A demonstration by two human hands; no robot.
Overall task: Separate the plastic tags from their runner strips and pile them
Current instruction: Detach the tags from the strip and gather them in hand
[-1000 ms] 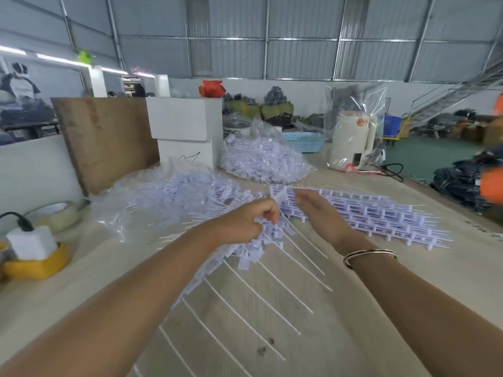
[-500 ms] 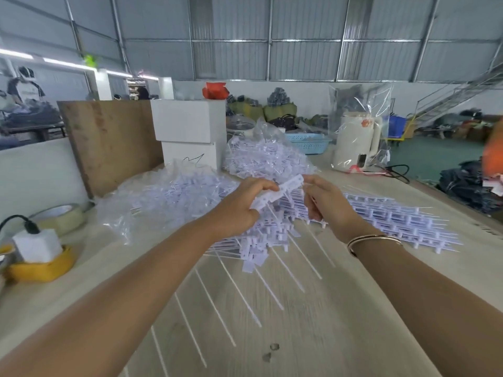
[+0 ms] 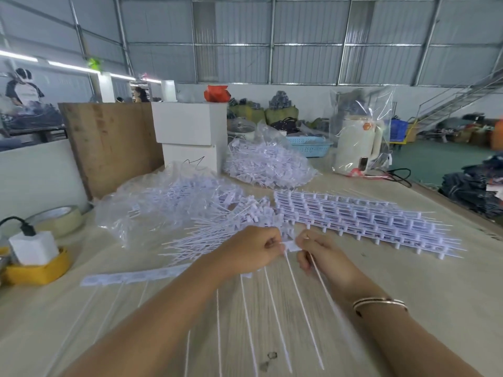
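Gripping a small white tag piece [image 3: 290,245] at the centre of the frame, the left hand [image 3: 251,253] has its fingers curled tight, thumb and forefinger pinched on the piece's left end. The right hand [image 3: 324,257] faces it just to the right, fingers curled in, pinching the other end; a thin white strip [image 3: 321,278] runs down under its fingers toward the lower edge. The 2 hands nearly touch. A bracelet [image 3: 379,304] circles the right wrist.

Just above the hands lies a loose pile of tags [image 3: 217,229]. To the right, a flat stack of joined runner strips [image 3: 362,221] spreads across the table [image 3: 422,295]. About 6 long thin strips fan out below the hands. I count 2 clear bags of tags: 1 [image 3: 163,202] at centre left, 1 [image 3: 266,161] higher up. A roll of tape [image 3: 58,219] sits at left.
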